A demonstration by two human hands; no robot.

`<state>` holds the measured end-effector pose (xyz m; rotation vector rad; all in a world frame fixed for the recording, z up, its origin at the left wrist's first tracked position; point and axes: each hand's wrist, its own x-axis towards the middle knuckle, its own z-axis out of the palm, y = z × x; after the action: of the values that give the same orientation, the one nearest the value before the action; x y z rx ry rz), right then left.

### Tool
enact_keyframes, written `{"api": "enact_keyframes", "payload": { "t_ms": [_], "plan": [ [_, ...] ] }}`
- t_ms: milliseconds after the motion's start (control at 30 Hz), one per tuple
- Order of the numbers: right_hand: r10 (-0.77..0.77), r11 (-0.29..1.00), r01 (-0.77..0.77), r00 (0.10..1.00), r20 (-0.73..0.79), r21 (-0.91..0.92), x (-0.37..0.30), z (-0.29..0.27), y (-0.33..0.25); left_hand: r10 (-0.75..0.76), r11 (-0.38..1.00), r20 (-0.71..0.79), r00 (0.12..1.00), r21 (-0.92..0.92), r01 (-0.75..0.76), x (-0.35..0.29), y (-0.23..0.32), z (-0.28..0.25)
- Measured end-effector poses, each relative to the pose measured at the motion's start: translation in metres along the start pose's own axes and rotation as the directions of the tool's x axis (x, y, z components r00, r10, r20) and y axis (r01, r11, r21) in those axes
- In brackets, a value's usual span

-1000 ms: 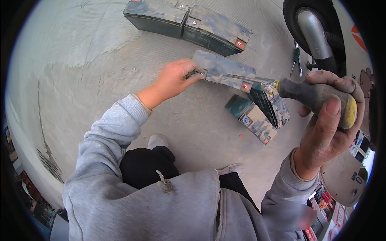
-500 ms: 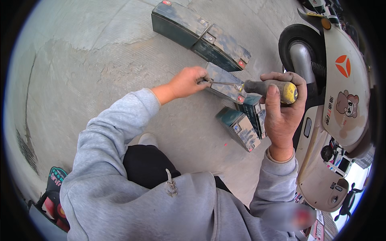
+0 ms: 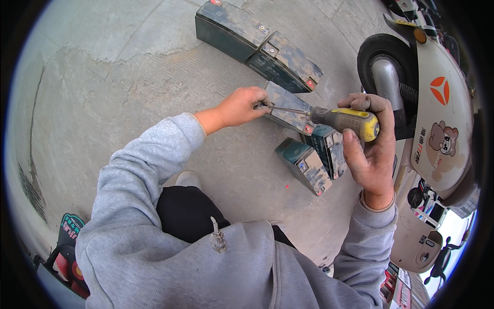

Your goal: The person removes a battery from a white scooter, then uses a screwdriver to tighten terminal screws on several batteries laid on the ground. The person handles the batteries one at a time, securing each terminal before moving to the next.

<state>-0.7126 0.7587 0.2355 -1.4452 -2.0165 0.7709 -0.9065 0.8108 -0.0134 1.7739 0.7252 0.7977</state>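
My right hand (image 3: pixel 374 164) holds a screwdriver (image 3: pixel 340 119) by its thick grey and yellow handle, the fingers behind it and the thumb along its lower side. The metal shaft runs left across a dusty green battery (image 3: pixel 288 107), which has a red terminal at its right end. At the battery's left end, the fingertips of my left hand (image 3: pixel 239 106) are pinched together around the screwdriver's tip. Whatever small part they grip there is hidden by the fingers. Two more dark green batteries (image 3: pixel 303 164) stand close together, just below and to the right.
Farther off, two long dusty batteries (image 3: pixel 231 32) stand end to end on the concrete floor (image 3: pixel 123 92). A pale scooter (image 3: pixel 442 113) with a black rear wheel (image 3: pixel 366 59) takes up the right side. A small red bit (image 3: pixel 287 186) lies on the floor near the batteries.
The screwdriver handle has turned, showing more yellow. My right wrist and forearm have shifted right, and the thumb has dropped lower on the handle. My left hand stays at the tip.
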Motion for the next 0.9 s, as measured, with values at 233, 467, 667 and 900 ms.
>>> {"api": "enact_keyframes", "payload": {
  "t_ms": [233, 467, 667, 900],
  "plan": [
    [-0.078, 0.990, 0.097, 0.980, 0.182, -0.097, 0.015, -0.009, -0.013, 0.018, 1.000, -0.003, 1.000, 0.010, -0.018, -0.001, -0.004, 0.001],
    [0.335, 0.872, -0.244, 0.930, 0.154, -0.425, 0.026, -0.014, -0.040, 0.058, 0.998, 0.011, 0.998, 0.032, -0.058, -0.002, -0.007, 0.001],
    [0.028, 0.951, -0.001, 0.996, 0.083, -0.308, 0.028, -0.006, -0.038, 0.057, 0.997, 0.007, 0.998, 0.043, -0.058, -0.003, -0.004, 0.001],
    [0.282, 0.913, -0.239, 0.955, 0.088, -0.330, 0.029, -0.008, -0.043, 0.041, 0.997, 0.025, 0.999, 0.061, -0.042, -0.003, -0.002, 0.000]
  ]
}}
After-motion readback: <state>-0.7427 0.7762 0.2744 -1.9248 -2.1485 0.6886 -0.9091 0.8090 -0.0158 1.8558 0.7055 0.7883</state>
